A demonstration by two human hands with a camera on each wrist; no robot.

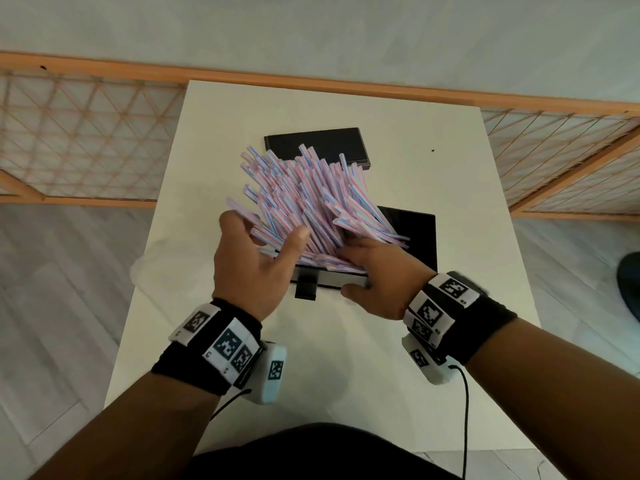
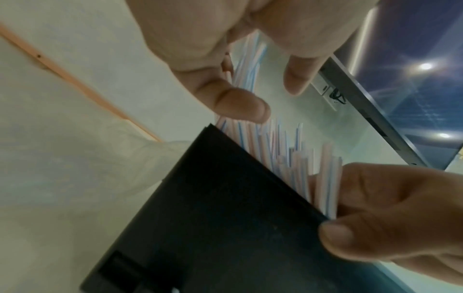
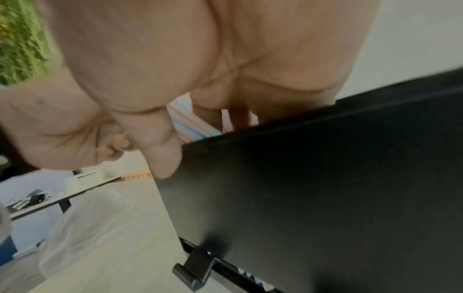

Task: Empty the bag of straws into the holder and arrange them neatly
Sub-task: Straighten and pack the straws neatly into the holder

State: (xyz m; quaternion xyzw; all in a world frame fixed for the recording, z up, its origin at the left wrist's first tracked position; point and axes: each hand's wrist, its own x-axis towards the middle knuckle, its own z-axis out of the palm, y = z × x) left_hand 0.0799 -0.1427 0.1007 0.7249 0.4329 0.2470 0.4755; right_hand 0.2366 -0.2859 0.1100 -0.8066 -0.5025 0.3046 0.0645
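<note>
Straws [image 1: 311, 199], pink, blue and white striped, stand in a messy fan out of the black holder [image 1: 412, 237] at the middle of the white table [image 1: 450, 161], their free ends splaying toward eleven and twelve o'clock. I see my left hand [image 1: 252, 268] at the holder's nine o'clock side, wrist raised, fingers spread and fairly straight against the leaning bundle, thumb [image 2: 238, 103] angled in over the straw ends; it grips nothing that I can make out. My right hand [image 1: 377, 275] sits at the holder's five o'clock corner, thumb [image 2: 350, 239] laid on the front wall, fingers reaching over the rim in among the straws; from the right wrist view they curl down behind the rim, and I cannot tell whether they pinch any straws. Both forearms come in from six o'clock. A black lid [image 1: 315, 147] lies flat at twelve o'clock, behind the fan. The clear plastic bag [image 1: 166, 258] lies crumpled at nine o'clock, beside my left hand.
</note>
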